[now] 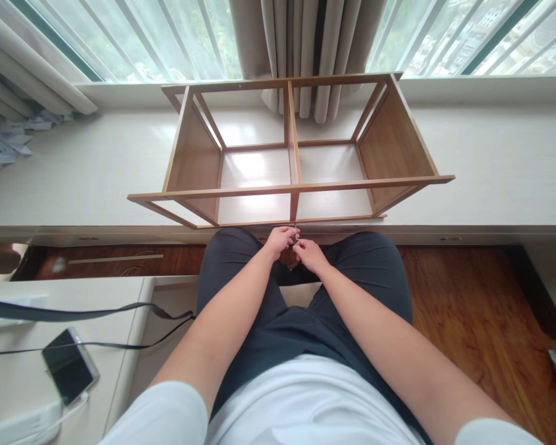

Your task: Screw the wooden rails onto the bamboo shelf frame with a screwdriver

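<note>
Head view: no readable writing.
Left hand (280,240): fingers pinched on small metal piece (297,233).
Right hand (309,253): pinching it too.
Wooden shelf frame (291,185): just beyond.

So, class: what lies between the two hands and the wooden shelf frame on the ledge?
In the head view, a small metal tool, pinched by both hands, bridges the gap to the wooden shelf frame.

Home room, likely bedroom: curtains (301,55), long window ledge (491,161), wood floor (482,309), phone (69,366) charging on side table (18,377).
</note>
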Available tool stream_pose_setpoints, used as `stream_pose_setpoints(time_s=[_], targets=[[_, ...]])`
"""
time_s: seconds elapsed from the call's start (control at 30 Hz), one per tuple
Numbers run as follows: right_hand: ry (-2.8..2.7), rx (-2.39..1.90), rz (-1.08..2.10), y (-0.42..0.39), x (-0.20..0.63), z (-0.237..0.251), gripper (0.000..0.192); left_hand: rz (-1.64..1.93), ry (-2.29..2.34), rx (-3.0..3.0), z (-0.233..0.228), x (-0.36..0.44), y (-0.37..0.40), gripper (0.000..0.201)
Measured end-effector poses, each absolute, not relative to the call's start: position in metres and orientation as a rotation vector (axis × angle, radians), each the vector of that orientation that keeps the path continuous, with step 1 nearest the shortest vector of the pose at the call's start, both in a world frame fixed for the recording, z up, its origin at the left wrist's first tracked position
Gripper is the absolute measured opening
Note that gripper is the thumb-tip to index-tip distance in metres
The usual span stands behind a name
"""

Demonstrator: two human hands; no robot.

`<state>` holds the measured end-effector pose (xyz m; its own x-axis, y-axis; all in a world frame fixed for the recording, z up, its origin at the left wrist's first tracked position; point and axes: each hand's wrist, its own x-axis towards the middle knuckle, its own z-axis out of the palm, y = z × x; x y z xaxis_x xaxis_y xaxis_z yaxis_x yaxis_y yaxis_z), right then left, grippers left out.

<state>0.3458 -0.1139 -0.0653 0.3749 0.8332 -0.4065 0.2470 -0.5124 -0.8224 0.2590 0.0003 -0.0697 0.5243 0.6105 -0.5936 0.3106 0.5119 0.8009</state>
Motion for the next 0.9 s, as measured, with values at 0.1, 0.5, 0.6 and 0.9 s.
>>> stream_pose_setpoints(time_s=[0.1,0.5,0.6,0.9], targets=[[-0.979,-1.987,1.009,-0.115,0.346,-0.058,0.02,0.239,1.056,1.048,-0.069,0.259,0.0,0.016],[-1.008,-1.995,0.855,-0.117,0.343,-0.055,0.015,0.251,1.038,1.019,-0.077,0.261,0.002,0.016],[-1.014,-1.996,0.833,-0.117,0.344,-0.055,0.014,0.249,1.031,1.002,-0.079,0.26,0.002,0.016],[-1.034,-2.011,0.822,-0.119,0.344,-0.058,0.012,0.247,1.014,0.968,-0.082,0.26,0.004,0.018]])
